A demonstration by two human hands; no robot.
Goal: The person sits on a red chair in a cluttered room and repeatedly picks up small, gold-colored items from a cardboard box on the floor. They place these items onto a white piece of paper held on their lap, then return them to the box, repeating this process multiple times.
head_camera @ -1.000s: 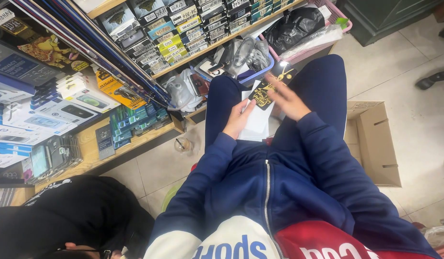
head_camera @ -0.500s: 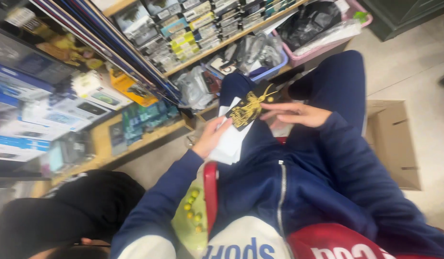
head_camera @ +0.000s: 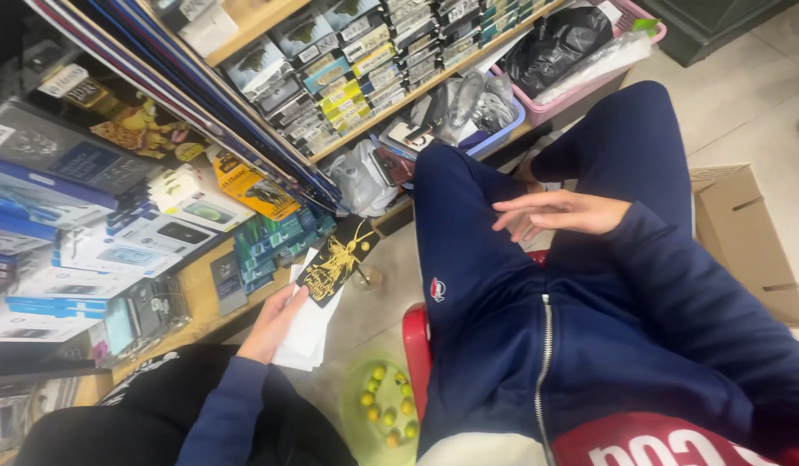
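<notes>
My left hand (head_camera: 274,321) is out to the left, shut on a stack of white packets (head_camera: 306,332) with a black phone case bearing a gold figure (head_camera: 337,261) on top. It holds them near the low wooden shelf edge. My right hand (head_camera: 559,213) hovers open over my lap, fingers spread and pointing left, holding nothing. I am seated on a red stool (head_camera: 414,345) in dark blue trousers and a zipped jacket.
Shelves (head_camera: 244,34) packed with boxed phone accessories run along the left and top. A blue basket (head_camera: 494,129) and a pink basket (head_camera: 589,82) hold bagged items. A cardboard box (head_camera: 749,246) stands at the right. A green bag of small yellow fruit (head_camera: 386,410) lies on the floor. A person in black (head_camera: 140,423) sits at the lower left.
My left hand has carried the packets and black case from over my lap out to the left toward the shelf. My right hand has let go and stayed over my lap.
</notes>
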